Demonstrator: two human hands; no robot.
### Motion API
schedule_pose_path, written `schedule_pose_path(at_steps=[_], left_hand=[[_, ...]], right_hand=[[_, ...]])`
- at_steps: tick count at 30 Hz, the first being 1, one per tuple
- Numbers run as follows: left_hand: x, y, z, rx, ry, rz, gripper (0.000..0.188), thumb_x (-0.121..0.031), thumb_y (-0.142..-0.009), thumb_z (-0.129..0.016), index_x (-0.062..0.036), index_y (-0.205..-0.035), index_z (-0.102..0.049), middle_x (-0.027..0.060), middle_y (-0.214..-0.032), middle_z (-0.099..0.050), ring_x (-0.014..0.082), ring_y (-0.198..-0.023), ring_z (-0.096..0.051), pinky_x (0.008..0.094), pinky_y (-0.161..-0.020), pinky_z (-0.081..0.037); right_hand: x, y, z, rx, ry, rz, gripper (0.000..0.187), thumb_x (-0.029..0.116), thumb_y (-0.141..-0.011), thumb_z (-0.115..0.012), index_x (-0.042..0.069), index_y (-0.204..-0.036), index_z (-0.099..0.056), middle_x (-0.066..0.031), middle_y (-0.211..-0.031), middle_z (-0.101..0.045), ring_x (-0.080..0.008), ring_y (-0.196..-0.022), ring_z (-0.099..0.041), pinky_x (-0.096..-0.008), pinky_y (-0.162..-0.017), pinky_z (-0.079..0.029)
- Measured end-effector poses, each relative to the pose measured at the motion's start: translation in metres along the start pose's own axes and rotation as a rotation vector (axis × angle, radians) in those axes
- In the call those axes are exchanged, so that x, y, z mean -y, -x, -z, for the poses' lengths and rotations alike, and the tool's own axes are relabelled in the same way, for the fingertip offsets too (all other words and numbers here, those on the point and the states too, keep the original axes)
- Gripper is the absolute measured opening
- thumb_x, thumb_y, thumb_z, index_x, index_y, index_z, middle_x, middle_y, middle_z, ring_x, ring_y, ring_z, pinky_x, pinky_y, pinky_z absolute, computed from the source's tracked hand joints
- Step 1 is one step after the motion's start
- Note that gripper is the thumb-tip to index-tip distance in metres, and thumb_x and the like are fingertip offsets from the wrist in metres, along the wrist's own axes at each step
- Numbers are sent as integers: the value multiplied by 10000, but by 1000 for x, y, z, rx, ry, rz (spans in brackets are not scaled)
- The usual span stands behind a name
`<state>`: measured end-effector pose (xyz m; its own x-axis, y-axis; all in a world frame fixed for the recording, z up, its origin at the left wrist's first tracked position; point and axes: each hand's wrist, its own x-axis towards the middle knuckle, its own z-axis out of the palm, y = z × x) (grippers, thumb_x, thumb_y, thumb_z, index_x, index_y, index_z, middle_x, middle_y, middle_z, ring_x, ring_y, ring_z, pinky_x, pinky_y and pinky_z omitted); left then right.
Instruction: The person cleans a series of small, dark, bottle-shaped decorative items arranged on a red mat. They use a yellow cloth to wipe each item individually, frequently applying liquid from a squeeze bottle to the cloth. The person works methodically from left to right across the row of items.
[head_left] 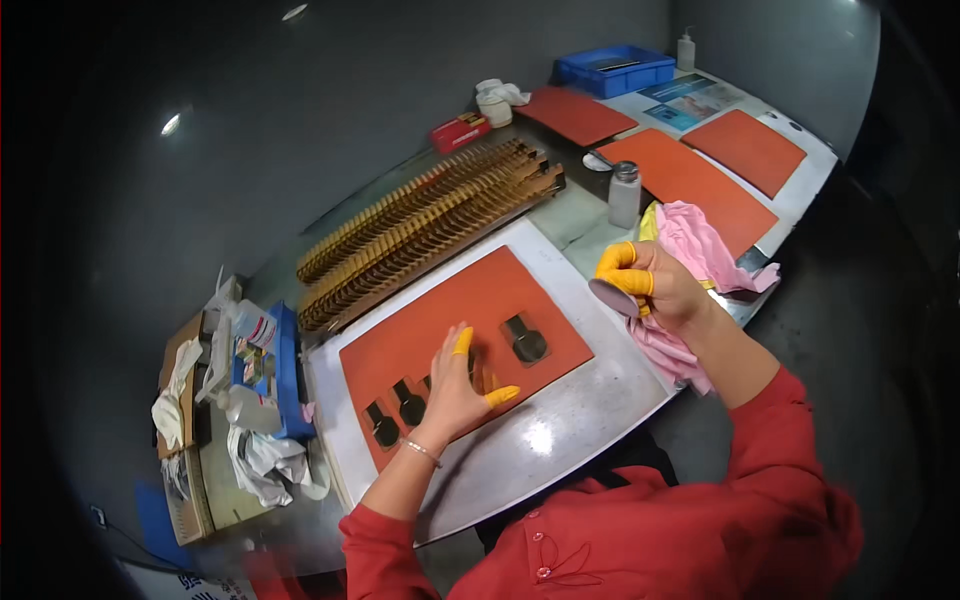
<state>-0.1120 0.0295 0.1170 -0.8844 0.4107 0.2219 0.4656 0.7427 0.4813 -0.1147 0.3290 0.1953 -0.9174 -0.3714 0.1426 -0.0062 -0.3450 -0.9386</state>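
My left hand is spread low over an orange mat, with yellow covers on its thumb and a fingertip. Beneath and beside it lie several flat clear pieces with dark round-and-stem shapes; one such piece is on the right, another on the left. Some are partly hidden by the hand, and whether its fingers touch one is unclear. Raised to the right, my right hand pinches a thin grey-purple round disc in yellow-covered fingers. Pink cloth lies behind and below this hand.
Behind the mat stands a long slotted rack in brown rows. A glass bottle is near the right hand. A blue bin with bottles sits left. Farther off are more orange mats and a blue tray.
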Motion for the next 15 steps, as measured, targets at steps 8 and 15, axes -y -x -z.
schedule_pose_path(at_steps=[8, 15], left_hand=[[-10, -68, -58, 152, -165, 20, 975, -395, -479, -854, -35, -1271, -412, 148, -1160, -430, 311, -1098, -393, 410, -943, -328], [-33, -74, -62, 134, -339, -276, 796, -293, -515, -811, -22, -1189, -488, 170, -1107, -505, 339, -1000, -460, 432, -872, -379]], right_hand=[[-102, 12, 93, -280, 142, -14, 147, 152, -811, -597, 13, -857, -605, 4, -671, -537, -72, -565, -466, -223, -505, -384], [-119, 25, 99, -319, 361, 88, 157, 134, -813, -577, -7, -747, -566, -31, -621, -558, -95, -565, -518, -247, -527, -429]])
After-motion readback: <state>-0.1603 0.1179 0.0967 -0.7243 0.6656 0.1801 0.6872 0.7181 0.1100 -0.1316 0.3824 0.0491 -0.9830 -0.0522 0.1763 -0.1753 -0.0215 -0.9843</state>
